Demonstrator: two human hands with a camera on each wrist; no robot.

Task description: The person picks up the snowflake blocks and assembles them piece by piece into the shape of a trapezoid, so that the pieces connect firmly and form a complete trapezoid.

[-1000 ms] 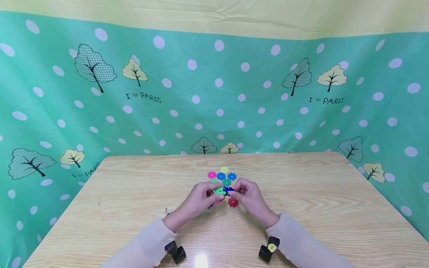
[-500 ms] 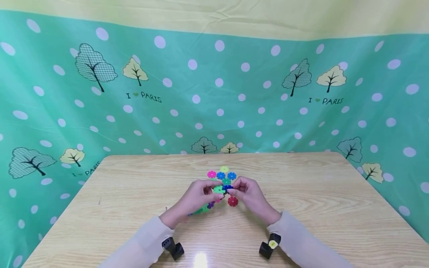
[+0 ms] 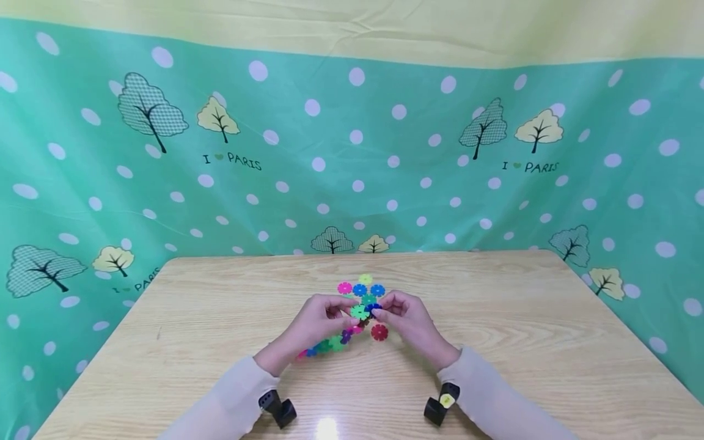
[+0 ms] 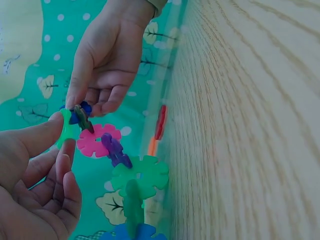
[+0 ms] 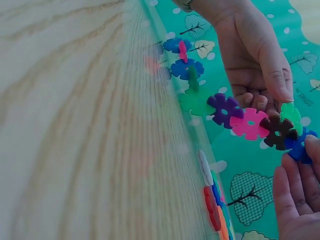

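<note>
My left hand [image 3: 319, 321] pinches a light green snowflake disc [image 3: 360, 312] between thumb and fingertips. Opposite it, my right hand [image 3: 409, 321] pinches a dark blue snowflake disc [image 5: 299, 150], its edge meeting the green one. A dark brown disc [image 5: 270, 137] is slotted in beside these two. From there a chain of interlocked discs runs down to the left, beneath my left forearm: a pink disc [image 4: 92, 145], a purple disc [image 4: 114, 149], another light green disc [image 4: 152, 172], then darker green, blue and pink ones.
Loose discs lie on the wooden table [image 3: 495, 318] beyond my hands: pink [image 3: 344, 288], blue [image 3: 377, 290], yellow-green [image 3: 365, 278] and teal [image 3: 369, 300]. A red disc [image 3: 379, 332] lies nearer, between the hands. A green polka-dot cloth [image 3: 286, 208] hangs behind the table.
My left hand and forearm have shifted slightly left, and more of the chain shows below them. Both hands keep their pinch on the same discs.
</note>
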